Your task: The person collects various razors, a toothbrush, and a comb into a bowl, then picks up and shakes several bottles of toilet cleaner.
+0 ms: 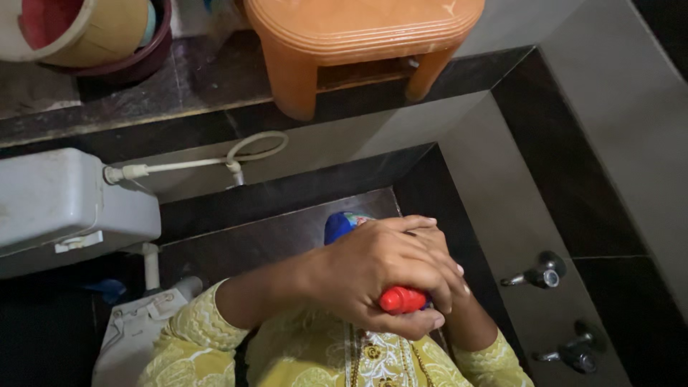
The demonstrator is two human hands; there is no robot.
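Left hand (383,276) wrapped tight over red cap (401,299) of blue bottle (340,226), held at chest; right hand (448,269) mostly hidden behind, grip cannot tell. White cistern (68,204) left, two wall taps (537,274) right, orange stool (358,43) above

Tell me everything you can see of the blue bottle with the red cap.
The blue bottle looks like plastic, with a multicoloured label at its far end. Its red cap points toward the person, so it lies tilted, held above the dark floor. The left hand wraps over the neck and cap; the right hand grips beneath, mostly hidden. Most of the body is covered.
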